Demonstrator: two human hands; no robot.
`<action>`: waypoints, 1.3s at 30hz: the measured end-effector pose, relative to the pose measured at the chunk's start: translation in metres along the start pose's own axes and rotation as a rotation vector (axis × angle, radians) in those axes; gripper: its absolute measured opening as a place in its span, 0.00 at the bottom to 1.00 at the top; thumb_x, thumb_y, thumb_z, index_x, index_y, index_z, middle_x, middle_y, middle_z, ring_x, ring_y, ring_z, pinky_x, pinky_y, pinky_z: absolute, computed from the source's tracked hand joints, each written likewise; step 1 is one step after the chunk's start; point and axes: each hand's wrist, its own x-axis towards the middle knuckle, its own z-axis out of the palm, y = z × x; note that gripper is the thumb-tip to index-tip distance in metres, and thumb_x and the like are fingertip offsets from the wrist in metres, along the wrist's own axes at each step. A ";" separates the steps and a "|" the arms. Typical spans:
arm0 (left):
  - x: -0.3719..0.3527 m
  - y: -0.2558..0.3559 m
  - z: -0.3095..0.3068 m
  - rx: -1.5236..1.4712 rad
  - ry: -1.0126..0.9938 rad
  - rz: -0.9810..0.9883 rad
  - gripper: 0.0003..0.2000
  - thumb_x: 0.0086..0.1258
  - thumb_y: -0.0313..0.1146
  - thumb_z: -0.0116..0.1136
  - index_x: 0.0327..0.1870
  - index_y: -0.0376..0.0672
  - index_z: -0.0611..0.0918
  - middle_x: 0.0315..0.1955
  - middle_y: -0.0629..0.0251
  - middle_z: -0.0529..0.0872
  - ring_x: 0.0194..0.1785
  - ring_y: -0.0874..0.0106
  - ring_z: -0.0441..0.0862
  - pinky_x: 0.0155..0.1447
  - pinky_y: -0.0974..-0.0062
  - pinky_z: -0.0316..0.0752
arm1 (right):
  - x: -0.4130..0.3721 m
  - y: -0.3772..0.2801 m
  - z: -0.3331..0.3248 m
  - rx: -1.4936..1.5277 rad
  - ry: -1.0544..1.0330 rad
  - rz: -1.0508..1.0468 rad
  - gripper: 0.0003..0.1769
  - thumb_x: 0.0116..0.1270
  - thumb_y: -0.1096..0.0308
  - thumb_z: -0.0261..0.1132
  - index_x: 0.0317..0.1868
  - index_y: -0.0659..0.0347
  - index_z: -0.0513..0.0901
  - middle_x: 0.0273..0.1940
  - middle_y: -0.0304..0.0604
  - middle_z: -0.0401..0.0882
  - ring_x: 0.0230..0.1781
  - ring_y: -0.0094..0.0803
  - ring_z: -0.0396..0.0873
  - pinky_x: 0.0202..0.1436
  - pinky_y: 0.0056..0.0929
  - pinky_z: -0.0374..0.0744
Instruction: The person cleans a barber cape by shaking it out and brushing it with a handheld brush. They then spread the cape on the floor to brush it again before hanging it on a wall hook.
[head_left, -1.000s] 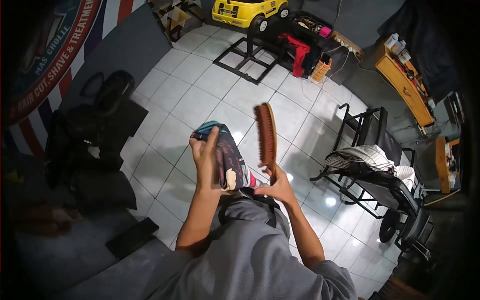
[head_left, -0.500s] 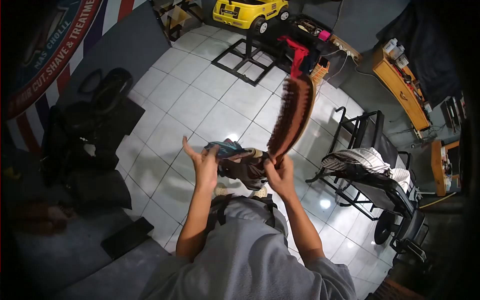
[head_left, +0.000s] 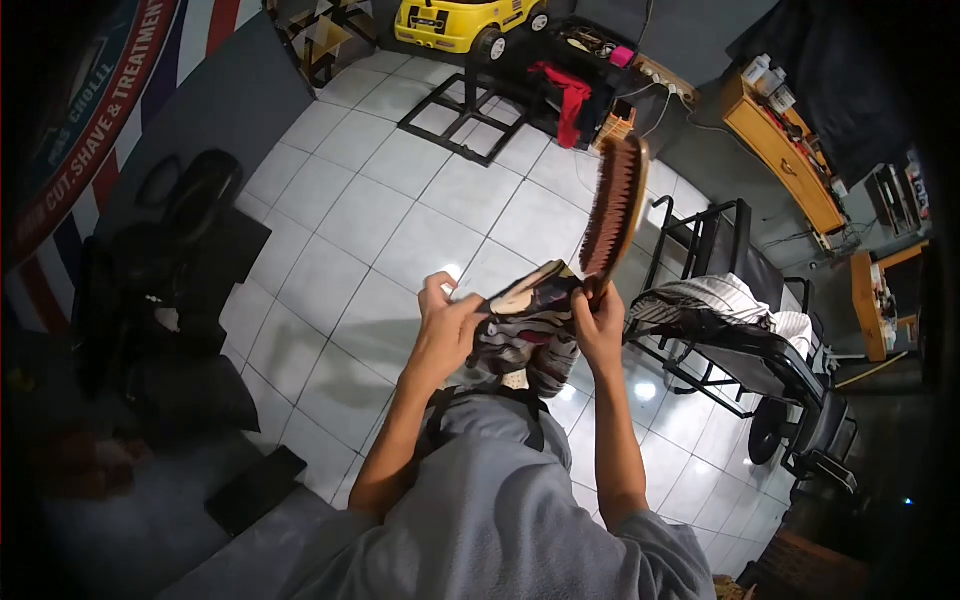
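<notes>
A patterned dark cloth (head_left: pixel 520 318) with pale and pinkish patches hangs between my two hands, in front of my body. My left hand (head_left: pixel 447 328) pinches its left edge, fingers bent. On the other side my right hand (head_left: pixel 598 322) grips the cloth's right corner together with the lower end of a long brush (head_left: pixel 622 210). The brush stands nearly upright above that hand, its reddish-brown bristles facing left and its wooden back facing right.
A black reclining chair (head_left: pixel 740 330) with a striped cloth (head_left: pixel 715 300) stands at the right. Wooden drawers (head_left: pixel 785 160) are on the right wall. At the top are a yellow toy car (head_left: pixel 465 22), a black metal frame (head_left: pixel 465 118) and a red cloth (head_left: pixel 570 105). Dark seats (head_left: pixel 205 195) line the left.
The cloth has been raised and spread wider between my hands. My left hand has moved right and its fingers have closed on the edge. The brush has shifted right and turned more upright.
</notes>
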 end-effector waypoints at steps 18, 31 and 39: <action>0.073 0.096 0.000 -0.849 -0.101 -0.155 0.07 0.75 0.33 0.45 0.43 0.40 0.73 0.27 0.77 0.70 0.30 0.87 0.63 0.33 0.88 0.62 | -0.103 0.081 0.038 -0.077 -0.268 0.088 0.19 0.75 0.59 0.44 0.32 0.62 0.72 0.18 0.46 0.71 0.17 0.42 0.71 0.23 0.35 0.68; 0.087 0.107 -0.073 -0.809 0.279 -0.153 0.08 0.76 0.33 0.42 0.45 0.39 0.71 0.30 0.67 0.77 0.31 0.83 0.74 0.37 0.84 0.72 | -0.184 0.348 -0.025 -0.783 -0.600 0.752 0.36 0.67 0.38 0.46 0.32 0.69 0.80 0.27 0.55 0.81 0.26 0.47 0.81 0.33 0.43 0.77; 0.076 0.105 -0.050 -0.233 0.218 -0.120 0.09 0.76 0.35 0.40 0.44 0.38 0.68 0.18 0.60 0.75 0.22 0.72 0.76 0.28 0.71 0.70 | -0.043 0.033 0.031 0.515 -0.231 0.564 0.27 0.73 0.43 0.42 0.24 0.55 0.64 0.15 0.28 0.57 0.10 0.17 0.54 0.13 0.19 0.54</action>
